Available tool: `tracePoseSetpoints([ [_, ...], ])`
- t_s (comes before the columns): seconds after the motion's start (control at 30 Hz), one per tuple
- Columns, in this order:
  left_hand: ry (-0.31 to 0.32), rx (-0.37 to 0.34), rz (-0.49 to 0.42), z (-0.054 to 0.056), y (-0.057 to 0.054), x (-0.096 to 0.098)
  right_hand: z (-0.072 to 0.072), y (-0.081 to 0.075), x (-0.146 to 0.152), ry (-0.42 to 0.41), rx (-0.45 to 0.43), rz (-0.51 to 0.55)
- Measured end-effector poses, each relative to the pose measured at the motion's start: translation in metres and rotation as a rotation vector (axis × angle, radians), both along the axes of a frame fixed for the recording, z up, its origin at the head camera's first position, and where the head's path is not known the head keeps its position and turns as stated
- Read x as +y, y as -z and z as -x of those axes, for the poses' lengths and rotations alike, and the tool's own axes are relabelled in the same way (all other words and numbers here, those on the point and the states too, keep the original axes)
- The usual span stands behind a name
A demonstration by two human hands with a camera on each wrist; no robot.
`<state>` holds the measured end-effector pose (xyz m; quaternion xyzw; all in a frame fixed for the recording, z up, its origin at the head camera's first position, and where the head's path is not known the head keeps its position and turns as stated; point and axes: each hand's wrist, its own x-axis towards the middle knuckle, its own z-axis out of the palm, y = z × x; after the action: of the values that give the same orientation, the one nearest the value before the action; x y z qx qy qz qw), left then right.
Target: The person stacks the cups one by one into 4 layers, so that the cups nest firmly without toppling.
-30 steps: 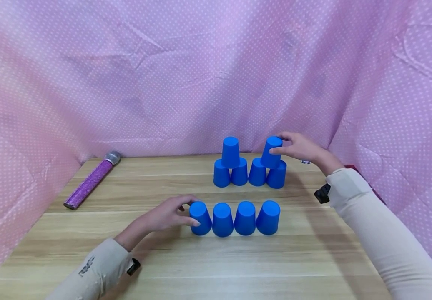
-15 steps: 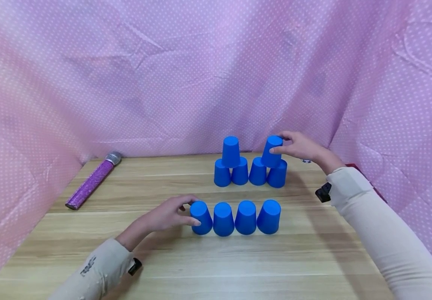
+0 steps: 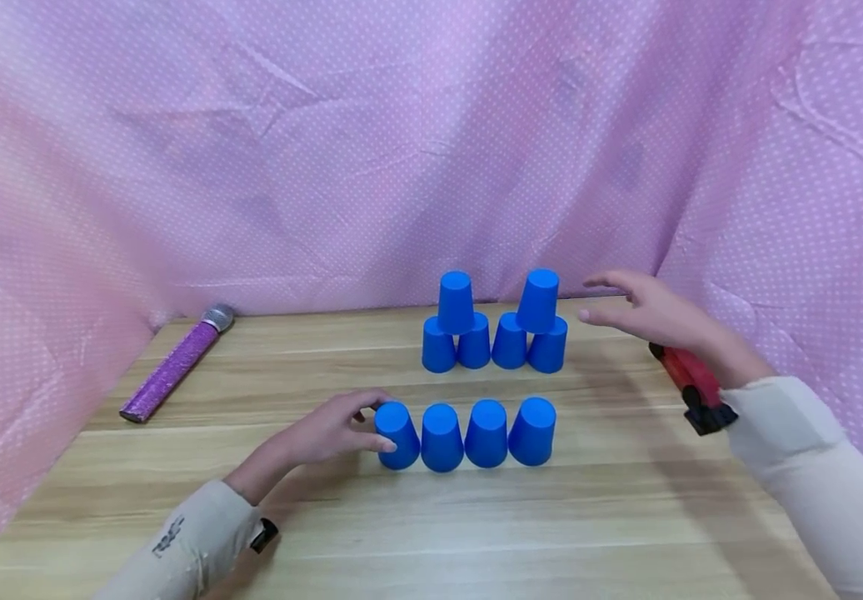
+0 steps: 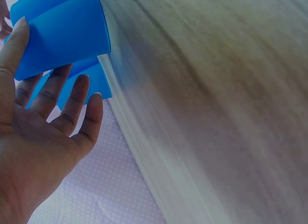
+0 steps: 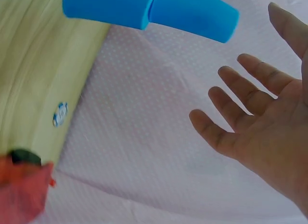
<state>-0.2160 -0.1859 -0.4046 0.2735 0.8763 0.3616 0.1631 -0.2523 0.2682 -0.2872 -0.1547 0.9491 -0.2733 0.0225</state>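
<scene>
My left hand (image 3: 334, 429) holds the leftmost blue cup (image 3: 397, 437) of the front row, thumb on the near side and fingers behind it. In the left wrist view the thumb (image 4: 17, 46) lies against the cup wall (image 4: 62, 36). All the cups stand upside down. Farther back, one cup (image 3: 456, 302) rests across a pair at the left, and another cup (image 3: 538, 301) sits tilted across a pair at the right. To the right of that one, my right hand (image 3: 652, 308) is apart from it with nothing in its grasp; the right wrist view shows the palm (image 5: 269, 127) and spread fingers.
A purple glittery microphone (image 3: 177, 367) lies at the table's left. A red and black object (image 3: 690, 383) is at the right edge beneath the right wrist. Behind everything hangs a pink dotted cloth (image 3: 341, 167). A small round blue-and-white piece (image 5: 60, 114) lies near the table's edge.
My right hand has let go of the upper right cup and moved away to the right, leaving the cup on its pair. The left hand stays at its cup.
</scene>
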Motion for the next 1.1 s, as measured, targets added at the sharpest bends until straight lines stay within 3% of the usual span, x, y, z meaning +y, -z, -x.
tracePoseSetpoints([
  [0.2,-0.006,-0.008,-0.001,0.001,-0.001,-0.001,-0.037,-0.004,0.010,-0.072,0.085,-0.056],
  [0.4,-0.001,-0.007,0.001,0.002,-0.001,-0.001,-0.063,0.009,0.001,-0.169,-0.003,-0.034],
  [0.6,-0.001,-0.018,-0.007,0.002,0.000,-0.001,-0.069,0.037,-0.027,-0.249,-0.052,-0.059],
  [0.77,0.001,-0.021,-0.006,0.001,0.000,-0.001,-0.071,0.059,-0.042,-0.258,-0.095,-0.108],
  [1.1,0.018,-0.002,-0.004,0.001,0.000,0.000,-0.066,0.075,-0.049,-0.254,-0.140,-0.068],
])
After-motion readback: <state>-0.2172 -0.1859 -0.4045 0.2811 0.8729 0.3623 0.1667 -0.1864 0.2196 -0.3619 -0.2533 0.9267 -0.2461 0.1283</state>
